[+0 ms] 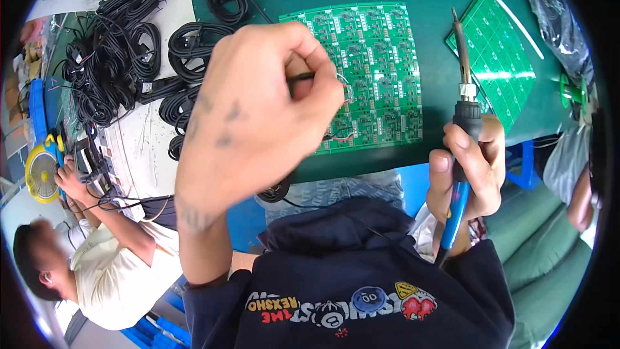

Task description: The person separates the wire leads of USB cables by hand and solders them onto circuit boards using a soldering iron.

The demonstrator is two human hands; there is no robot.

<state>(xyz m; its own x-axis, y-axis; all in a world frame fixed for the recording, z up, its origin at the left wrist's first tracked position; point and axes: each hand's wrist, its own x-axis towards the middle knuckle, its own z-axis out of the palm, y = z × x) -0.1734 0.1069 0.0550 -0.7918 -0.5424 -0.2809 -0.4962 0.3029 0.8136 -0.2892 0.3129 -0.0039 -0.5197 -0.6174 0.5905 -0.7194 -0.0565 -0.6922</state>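
My left hand [255, 100] is closed in a pinch on a black cable [301, 77], above the left part of a green circuit board panel [381, 58]. Thin wire ends show just past the fingertips, close to the board; their exact contact is hidden. Red and black wires lie on the panel's lower left part, below that hand. In my right hand [483, 171] is a soldering iron [466, 116] with a blue handle and black collar. It is held upright, its tip pointing away from me, to the right of the panel and apart from it.
Coiled black cables [116, 58] are heaped at the left, with more coils [194, 42] beside my left hand. A second green panel [500, 58] lies behind the iron. A co-worker [123, 252] sits at the lower left, hands at a yellow round object [42, 173].
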